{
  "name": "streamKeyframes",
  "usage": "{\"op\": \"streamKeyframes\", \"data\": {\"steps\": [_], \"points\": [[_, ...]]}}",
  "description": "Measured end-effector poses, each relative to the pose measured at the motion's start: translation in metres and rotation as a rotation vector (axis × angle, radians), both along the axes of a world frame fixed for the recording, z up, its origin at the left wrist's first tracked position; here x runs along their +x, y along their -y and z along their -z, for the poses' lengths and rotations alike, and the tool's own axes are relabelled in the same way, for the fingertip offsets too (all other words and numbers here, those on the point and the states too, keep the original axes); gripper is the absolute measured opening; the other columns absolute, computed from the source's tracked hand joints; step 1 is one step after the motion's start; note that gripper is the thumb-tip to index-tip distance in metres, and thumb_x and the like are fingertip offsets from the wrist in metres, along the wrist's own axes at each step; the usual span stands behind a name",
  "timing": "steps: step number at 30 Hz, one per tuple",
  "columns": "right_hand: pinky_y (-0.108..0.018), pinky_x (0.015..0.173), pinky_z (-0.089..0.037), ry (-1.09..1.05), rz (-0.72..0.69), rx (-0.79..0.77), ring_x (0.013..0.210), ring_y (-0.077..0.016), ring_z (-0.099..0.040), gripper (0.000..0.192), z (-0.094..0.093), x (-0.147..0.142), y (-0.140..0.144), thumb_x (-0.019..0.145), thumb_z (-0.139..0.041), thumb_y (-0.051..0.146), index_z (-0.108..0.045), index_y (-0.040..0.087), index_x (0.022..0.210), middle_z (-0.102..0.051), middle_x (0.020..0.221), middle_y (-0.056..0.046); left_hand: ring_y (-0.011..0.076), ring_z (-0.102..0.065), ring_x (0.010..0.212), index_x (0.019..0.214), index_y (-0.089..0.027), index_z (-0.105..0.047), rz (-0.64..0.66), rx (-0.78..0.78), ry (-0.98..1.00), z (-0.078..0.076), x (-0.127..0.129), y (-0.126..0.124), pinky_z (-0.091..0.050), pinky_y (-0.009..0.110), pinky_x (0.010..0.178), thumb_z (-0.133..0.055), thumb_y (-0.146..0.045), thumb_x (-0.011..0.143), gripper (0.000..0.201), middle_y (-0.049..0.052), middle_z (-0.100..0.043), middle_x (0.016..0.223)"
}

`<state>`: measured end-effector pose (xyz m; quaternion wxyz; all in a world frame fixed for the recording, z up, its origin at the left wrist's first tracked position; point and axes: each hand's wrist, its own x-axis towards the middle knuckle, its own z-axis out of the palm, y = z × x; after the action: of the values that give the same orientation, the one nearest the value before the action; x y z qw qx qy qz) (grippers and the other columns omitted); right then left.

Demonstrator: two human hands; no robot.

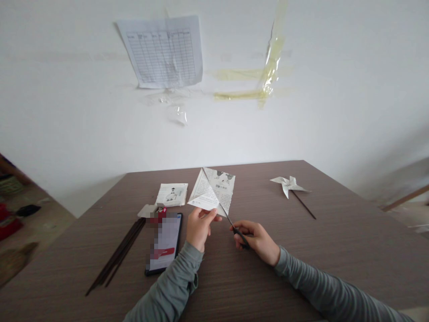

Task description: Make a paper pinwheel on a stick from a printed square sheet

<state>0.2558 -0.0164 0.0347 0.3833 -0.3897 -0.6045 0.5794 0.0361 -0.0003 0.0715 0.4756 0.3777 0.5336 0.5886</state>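
My left hand pinches the near corner of a printed paper square and holds it up off the brown table. My right hand grips dark-handled scissors. Their thin blades run up and left along the sheet's diagonal, cutting into the paper. Both sleeves are grey-green.
A phone lies left of my left hand, with several dark thin sticks beside it. A small box and another printed sheet lie behind the phone. A finished paper pinwheel on a stick rests far right. The wall carries a taped table sheet.
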Motion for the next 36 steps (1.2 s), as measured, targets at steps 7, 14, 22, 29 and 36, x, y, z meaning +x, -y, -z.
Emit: {"op": "streamKeyframes", "data": {"steps": [7,14,22,29,36], "points": [[-0.05,0.077,-0.067,0.022,0.017,0.022,0.07,-0.0323,-0.075,0.066,-0.005,-0.001,0.003,0.084,-0.105,0.085,-0.088,0.026,0.108,-0.082,0.073,-0.008,0.0275,-0.093,0.073,0.093,-0.023,-0.08,-0.006,0.003,0.005,-0.001,0.0,0.001,-0.032,0.02,0.039,-0.103,-0.029,0.075,0.03,0.009,-0.093,0.093],[-0.049,0.079,-0.066,0.039,0.006,0.02,0.07,-0.03,-0.074,0.073,-0.006,-0.002,0.002,0.082,-0.104,0.089,-0.085,0.025,0.112,-0.082,0.074,-0.006,0.0255,-0.091,0.071,0.092,-0.021,-0.079,0.008,0.01,0.015,-0.001,0.0,0.002,-0.031,0.019,0.04,-0.104,-0.031,0.075,0.032,0.009,-0.092,0.094],[-0.052,0.079,-0.068,0.059,0.024,0.015,0.075,-0.0364,-0.078,0.067,-0.01,-0.001,0.004,0.082,-0.106,0.083,-0.088,0.025,0.111,-0.08,0.076,-0.01,0.0288,-0.093,0.073,0.086,-0.023,-0.077,0.005,-0.001,0.014,0.0,0.003,0.002,-0.032,0.02,0.039,-0.102,-0.024,0.078,0.026,0.01,-0.092,0.092],[-0.051,0.078,-0.064,0.05,0.023,0.018,0.072,-0.0329,-0.072,0.067,-0.004,-0.002,0.001,0.083,-0.102,0.086,-0.085,0.027,0.11,-0.078,0.074,-0.008,0.0288,-0.093,0.073,0.087,-0.023,-0.079,-0.001,-0.008,0.016,0.0,0.002,0.002,-0.033,0.021,0.039,-0.101,-0.023,0.078,0.024,0.011,-0.094,0.094],[-0.051,0.079,-0.063,0.046,0.004,0.018,0.072,-0.0319,-0.072,0.068,-0.005,-0.002,0.001,0.084,-0.102,0.086,-0.085,0.027,0.111,-0.078,0.074,-0.006,0.0282,-0.094,0.074,0.088,-0.022,-0.078,0.009,0.004,0.011,0.001,0.001,0.002,-0.035,0.019,0.04,-0.105,-0.028,0.078,0.029,0.01,-0.093,0.093]]}}
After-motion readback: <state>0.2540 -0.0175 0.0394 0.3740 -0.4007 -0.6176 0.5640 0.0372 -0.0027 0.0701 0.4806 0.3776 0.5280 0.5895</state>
